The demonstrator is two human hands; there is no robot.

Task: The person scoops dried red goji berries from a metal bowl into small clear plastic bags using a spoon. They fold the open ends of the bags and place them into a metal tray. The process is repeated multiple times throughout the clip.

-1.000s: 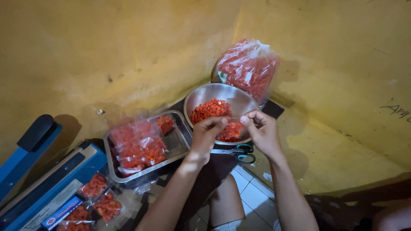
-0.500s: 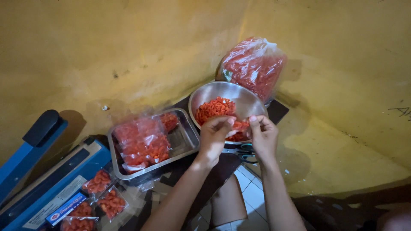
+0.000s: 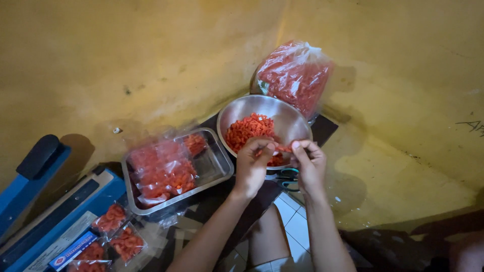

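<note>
A steel bowl (image 3: pixel 287 113) holds a heap of small red-orange snack pieces (image 3: pixel 248 128). Over its near rim my left hand (image 3: pixel 253 166) and my right hand (image 3: pixel 308 163) meet, both pinching a small clear packet of the red pieces (image 3: pixel 283 148) between their fingertips. Most of the packet is hidden by my fingers. Behind the bowl a big clear bag of the same red pieces (image 3: pixel 295 75) leans against the yellow wall.
A rectangular steel tray (image 3: pixel 217 168) left of the bowl holds filled small packets (image 3: pixel 161 168). A blue heat sealer (image 3: pixel 45 216) sits at the lower left with several filled packets (image 3: pixel 118 236) beside it. Scissors (image 3: pixel 285 176) lie under my hands. My knee shows below.
The view has shifted slightly. My hands stay together over the bowl's near rim, the fingertips now closer on the packet.
</note>
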